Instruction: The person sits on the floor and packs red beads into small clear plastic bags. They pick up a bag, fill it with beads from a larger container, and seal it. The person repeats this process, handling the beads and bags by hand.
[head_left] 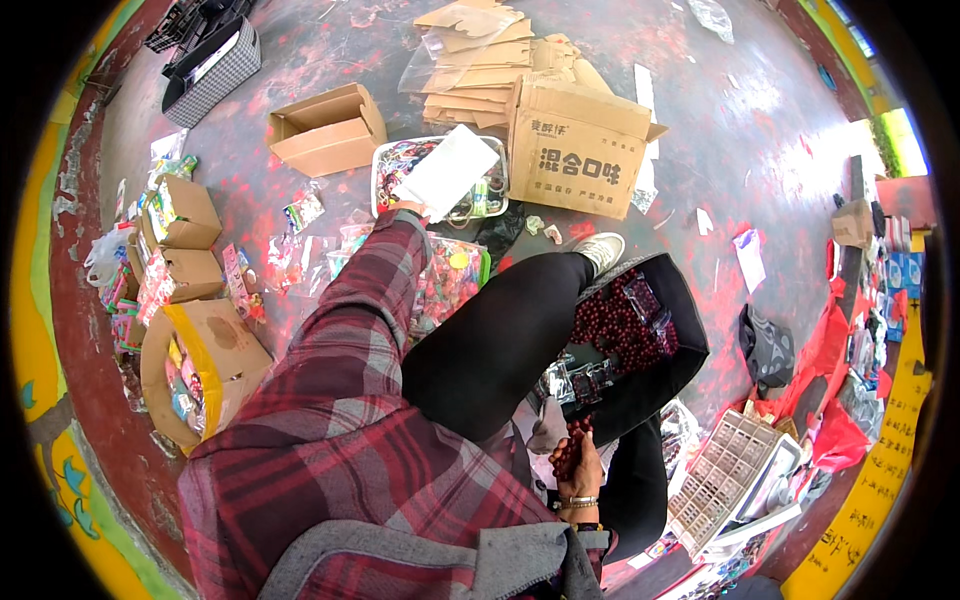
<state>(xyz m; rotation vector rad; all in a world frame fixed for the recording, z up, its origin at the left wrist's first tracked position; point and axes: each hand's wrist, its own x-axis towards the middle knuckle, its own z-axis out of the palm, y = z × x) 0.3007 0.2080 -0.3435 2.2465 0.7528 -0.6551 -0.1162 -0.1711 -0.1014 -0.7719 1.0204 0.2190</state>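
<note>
My left hand [411,208] reaches forward and grips the lower corner of a flat white card [452,172]. The fingers are partly hidden beneath it. The card lies over a white plastic basket [378,180] filled with colourful cords or strings. Close to my lap, my right hand [583,478] is closed around a bunch of dark red beads [572,448]. Beside that hand stands a black fabric bin [688,335] holding many more dark red beads [612,325] and some clear plastic packets [590,380].
A printed cardboard box [585,150] and stacked flat cardboard [480,60] stand beyond the basket, with an open carton [325,130] to their left. More cartons [200,365] line the left wall. A beige plastic crate [722,475] leans at right. Bagged small items [450,280] lie by my leg.
</note>
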